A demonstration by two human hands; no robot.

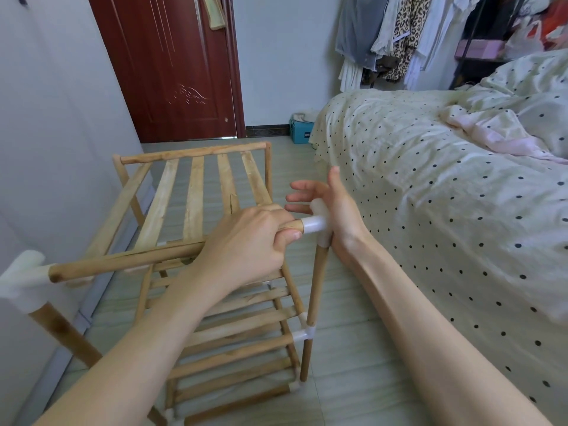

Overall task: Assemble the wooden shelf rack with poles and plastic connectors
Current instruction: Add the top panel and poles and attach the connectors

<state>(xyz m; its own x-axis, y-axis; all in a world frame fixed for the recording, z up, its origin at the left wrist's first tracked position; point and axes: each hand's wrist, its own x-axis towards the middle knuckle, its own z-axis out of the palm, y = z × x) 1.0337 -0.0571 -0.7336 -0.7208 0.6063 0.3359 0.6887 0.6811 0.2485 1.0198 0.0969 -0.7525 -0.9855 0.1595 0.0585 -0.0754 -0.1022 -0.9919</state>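
A wooden shelf rack (233,342) with slatted tiers stands on the floor in front of me. Its top slatted shelf (193,192) lies tilted, its near rail (123,262) running from a white connector (21,281) at the left toward the right. My left hand (249,244) grips the right end of that rail, whose tip sits in a white plastic connector (318,224). My right hand (332,207) presses its palm against that connector with fingers spread. The connector tops an upright pole (316,290) that rises from a lower connector (304,333).
A bed (445,195) with a dotted cover fills the right side, close to the rack. A white wall (55,118) runs along the left. A dark red door (172,66) and a blue box (299,132) stand at the back, clothes (399,35) hang beyond the bed.
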